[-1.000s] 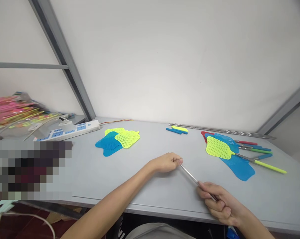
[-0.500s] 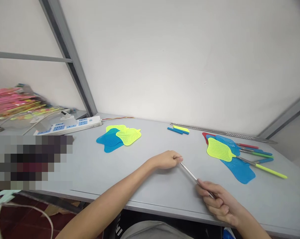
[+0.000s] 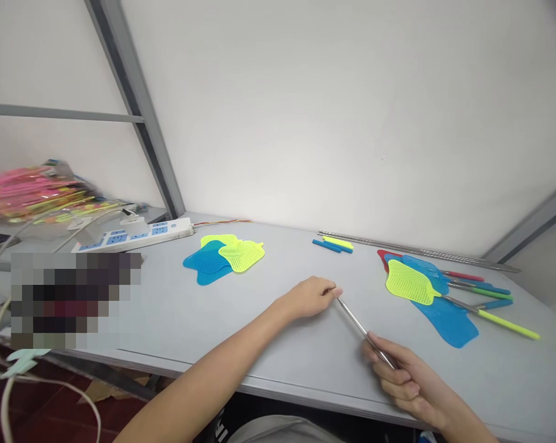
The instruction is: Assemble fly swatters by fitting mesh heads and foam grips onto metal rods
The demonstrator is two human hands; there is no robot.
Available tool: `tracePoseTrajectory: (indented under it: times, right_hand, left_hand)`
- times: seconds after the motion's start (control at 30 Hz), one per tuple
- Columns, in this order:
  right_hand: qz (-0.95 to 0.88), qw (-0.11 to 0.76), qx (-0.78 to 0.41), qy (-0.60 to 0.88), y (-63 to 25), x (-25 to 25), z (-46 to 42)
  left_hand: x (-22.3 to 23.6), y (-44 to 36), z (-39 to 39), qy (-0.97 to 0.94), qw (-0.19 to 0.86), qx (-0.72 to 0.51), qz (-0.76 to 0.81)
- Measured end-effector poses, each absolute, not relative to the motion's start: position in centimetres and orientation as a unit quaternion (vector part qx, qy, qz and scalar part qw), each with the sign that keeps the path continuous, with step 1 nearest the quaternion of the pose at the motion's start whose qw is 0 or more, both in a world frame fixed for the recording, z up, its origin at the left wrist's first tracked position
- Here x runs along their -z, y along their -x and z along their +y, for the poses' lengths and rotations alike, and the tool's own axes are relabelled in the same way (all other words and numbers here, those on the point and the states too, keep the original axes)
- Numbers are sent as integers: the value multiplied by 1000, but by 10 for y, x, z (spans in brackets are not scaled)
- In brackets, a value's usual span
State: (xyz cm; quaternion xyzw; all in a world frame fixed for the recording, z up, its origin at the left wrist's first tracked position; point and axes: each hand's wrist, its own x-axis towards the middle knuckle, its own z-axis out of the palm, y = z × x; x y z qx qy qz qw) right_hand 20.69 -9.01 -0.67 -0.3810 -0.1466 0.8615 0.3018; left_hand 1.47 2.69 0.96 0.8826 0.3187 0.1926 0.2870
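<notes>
A thin silver metal rod (image 3: 353, 316) slants between my two hands, above the front part of the grey table. My left hand (image 3: 309, 296) pinches its upper end between thumb and fingertips. Around the lower end wrap the fingers of my right hand (image 3: 405, 378), closed. To the right lies a pile of fly swatters, with a yellow-green swatter (image 3: 411, 283) on top and a blue swatter head (image 3: 448, 323) below it. Loose yellow-green heads (image 3: 242, 255) and blue heads (image 3: 204, 263) overlap to the left of my hands.
Blue and yellow handle sleeves (image 3: 332, 245) lie near the wall, beside several long metal rods (image 3: 425, 252). A white power strip (image 3: 137, 235) with cables sits at the back left. Bagged pink and yellow items (image 3: 38, 191) are piled beyond the metal frame (image 3: 142, 117).
The view has shifted slightly, so the table's contents appear a little to the right. Both hands keep their hold on the rod, with hardly any other movement.
</notes>
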Motion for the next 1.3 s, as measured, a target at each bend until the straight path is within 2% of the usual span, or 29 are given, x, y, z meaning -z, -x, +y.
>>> tracePoseTrajectory:
  times: [0.27, 0.57, 0.87, 1.3]
  right_hand:
    - [-171, 342, -843, 377, -203, 6, -89]
    - [-165, 353, -845, 367, -203, 7, -87]
    - [-166, 354, -841, 373, -202, 6, -88]
    - [-158, 377, -826, 387, -200, 4, -86]
  left_hand:
    - [-13, 1, 42, -873, 156, -220, 407]
    - [-3, 67, 85, -768, 9, -177, 615]
    - [-9, 115, 101, -694, 20, -95, 713]
    - [-14, 115, 96, -753, 36, -76, 653]
